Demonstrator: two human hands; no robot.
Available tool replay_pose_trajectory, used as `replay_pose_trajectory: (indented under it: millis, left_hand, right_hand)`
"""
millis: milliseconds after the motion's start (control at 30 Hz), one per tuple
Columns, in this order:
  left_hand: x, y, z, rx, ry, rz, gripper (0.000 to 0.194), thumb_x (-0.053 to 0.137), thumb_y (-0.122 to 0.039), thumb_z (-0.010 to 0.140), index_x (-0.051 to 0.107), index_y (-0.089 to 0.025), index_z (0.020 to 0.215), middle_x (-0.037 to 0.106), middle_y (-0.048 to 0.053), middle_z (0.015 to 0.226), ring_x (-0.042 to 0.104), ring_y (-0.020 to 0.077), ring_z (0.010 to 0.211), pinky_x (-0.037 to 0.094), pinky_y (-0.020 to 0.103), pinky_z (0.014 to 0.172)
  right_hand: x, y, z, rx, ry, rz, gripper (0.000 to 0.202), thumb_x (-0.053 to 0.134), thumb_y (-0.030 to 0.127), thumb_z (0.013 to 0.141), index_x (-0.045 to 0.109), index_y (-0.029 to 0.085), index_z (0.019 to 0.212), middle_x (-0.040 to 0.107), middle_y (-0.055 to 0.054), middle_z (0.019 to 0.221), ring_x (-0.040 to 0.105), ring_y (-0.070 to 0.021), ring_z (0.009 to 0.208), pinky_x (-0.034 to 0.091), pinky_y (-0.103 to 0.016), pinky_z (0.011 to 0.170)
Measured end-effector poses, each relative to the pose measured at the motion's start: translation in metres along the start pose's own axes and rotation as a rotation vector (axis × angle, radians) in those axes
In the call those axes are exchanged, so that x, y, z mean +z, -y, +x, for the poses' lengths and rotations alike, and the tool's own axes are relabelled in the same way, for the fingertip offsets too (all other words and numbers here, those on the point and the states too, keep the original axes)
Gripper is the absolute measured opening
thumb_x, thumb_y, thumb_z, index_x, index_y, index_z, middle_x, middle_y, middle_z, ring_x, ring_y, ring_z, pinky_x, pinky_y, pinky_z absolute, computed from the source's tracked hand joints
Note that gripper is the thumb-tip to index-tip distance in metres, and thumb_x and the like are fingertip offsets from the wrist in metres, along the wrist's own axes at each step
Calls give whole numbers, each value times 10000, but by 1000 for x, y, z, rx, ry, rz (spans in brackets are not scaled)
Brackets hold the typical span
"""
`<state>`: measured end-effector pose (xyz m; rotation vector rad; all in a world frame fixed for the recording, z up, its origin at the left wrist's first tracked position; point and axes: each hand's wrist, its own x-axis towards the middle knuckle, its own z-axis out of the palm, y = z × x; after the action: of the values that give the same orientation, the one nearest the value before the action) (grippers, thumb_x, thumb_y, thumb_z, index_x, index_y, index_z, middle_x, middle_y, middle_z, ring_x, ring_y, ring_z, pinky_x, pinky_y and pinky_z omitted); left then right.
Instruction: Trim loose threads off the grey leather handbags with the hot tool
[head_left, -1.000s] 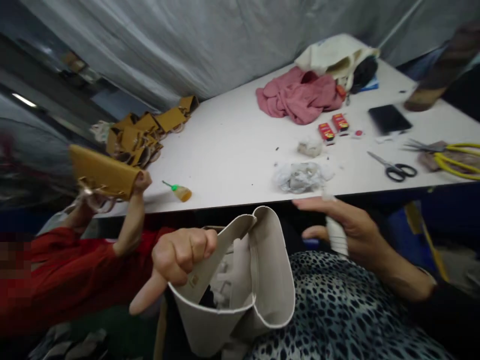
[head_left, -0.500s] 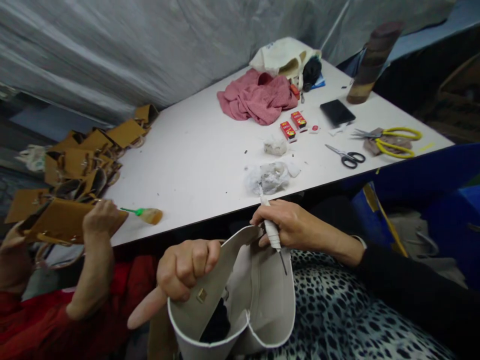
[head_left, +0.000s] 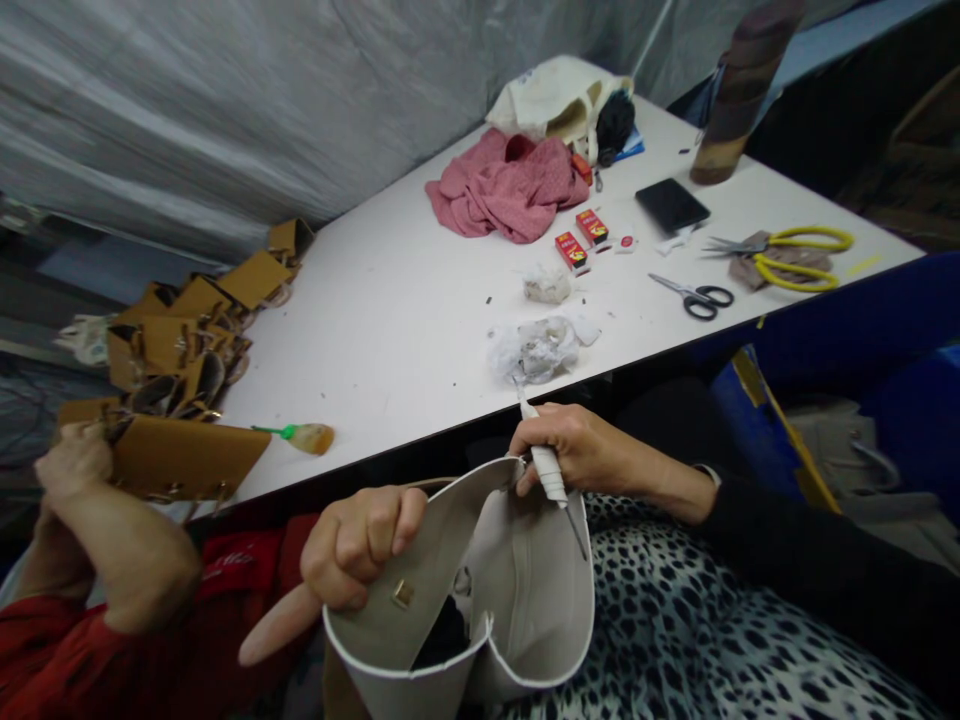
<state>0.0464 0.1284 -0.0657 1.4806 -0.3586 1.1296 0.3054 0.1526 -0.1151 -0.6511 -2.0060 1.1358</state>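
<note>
A light grey handbag (head_left: 442, 665) lies in my lap, its top open toward me, with a gold metal fitting (head_left: 403, 594) on the inner face of one wall and something dark inside. My left hand (head_left: 360, 545) grips that wall at the left, fingers curled over the rim, thumb stretched out to the lower left. Across the bag, my right hand (head_left: 577, 450) is closed around a slim tool wrapped in white tape (head_left: 548, 470). The tool's thin dark metal rod points down into the bag, and its other end points up toward the table. Fingertips of the right hand touch the bag's far rim.
On the white table (head_left: 375, 330) lie crumpled plastic (head_left: 544, 350), black-handled scissors (head_left: 697, 298), yellow-handled shears (head_left: 795, 258), red boxes (head_left: 572, 252), pink cloth (head_left: 510, 190) and a green-tipped glue bottle (head_left: 307, 437). At left, a co-worker's hands (head_left: 75, 460) handle a tan bag (head_left: 187, 455) beside several others.
The view has shifted slightly. My hands keep their holds on the bag and the tool. The co-worker's near hand has moved left along the tan bag.
</note>
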Motion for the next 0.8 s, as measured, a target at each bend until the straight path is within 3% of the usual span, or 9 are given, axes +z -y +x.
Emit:
replay_pose_trajectory:
  millis: [200,267,333,367,433,500,567,667,800]
  left_hand:
    - [3,-2,-4,31,-21,-91,581,771,-617,810,527,-200,488,403,-107,471,429,68,492,476,261,977]
    - [-2,-5,-8,23,15,-125,499,807,-615,771,594,-221,553,527,-100,534,534,80,577,488,267,1031]
    - [-9,-7,-15,28,-23,-104,448,809,-688,712,663,-268,659,703,-80,740,643,118,754,522,308,1053]
    - [-12,-6,-19,24,-106,-46,467,775,-759,687,692,-301,717,752,-69,883,673,145,848,550,333,1035]
    - [-16,-1,-28,-73,-389,146,567,636,-899,678,735,-367,846,751,-40,1120,689,206,995,604,378,953]
    - [-15,9,-35,-310,-650,338,706,488,-970,702,749,-385,1000,711,24,1229,675,269,1098,625,405,870]
    - [-11,23,-37,-617,-752,416,814,437,-976,724,741,-322,1101,686,92,1262,654,321,1153,612,434,859]
    - [-8,39,-31,-924,-620,326,895,515,-958,702,728,-214,1150,691,147,1237,668,360,1114,569,484,911]
    - [-17,45,-14,-1089,-356,179,746,780,-735,702,699,-191,1206,691,142,1235,652,360,1151,503,494,1006]
  right_hand:
    - [2,4,1,143,-35,327,143,907,243,750,791,192,818,718,2,748,631,-145,722,462,-253,660]
    - [4,5,1,166,-51,399,152,901,276,757,787,191,808,711,3,749,621,-139,707,461,-250,650]
    - [6,5,1,127,-60,393,176,902,311,761,772,195,788,695,8,728,602,-143,726,450,-251,658]
    - [6,5,1,98,-62,372,189,903,321,762,762,197,777,686,10,714,591,-146,739,443,-251,664]
    - [8,5,1,50,-69,306,200,900,324,772,743,200,767,663,16,685,569,-150,744,423,-251,665]
    - [9,4,0,33,-84,205,192,894,307,782,734,201,779,646,18,684,552,-146,727,400,-250,653]
    - [11,3,-2,20,-104,82,167,879,273,798,729,201,806,656,14,720,551,-143,721,385,-253,656]
    - [13,1,-7,1,-135,-130,123,833,245,836,722,194,847,678,-7,763,552,-154,724,369,-274,685]
    - [13,-4,-12,82,-200,-432,131,772,286,872,712,180,823,637,-35,715,511,-176,698,332,-303,676]
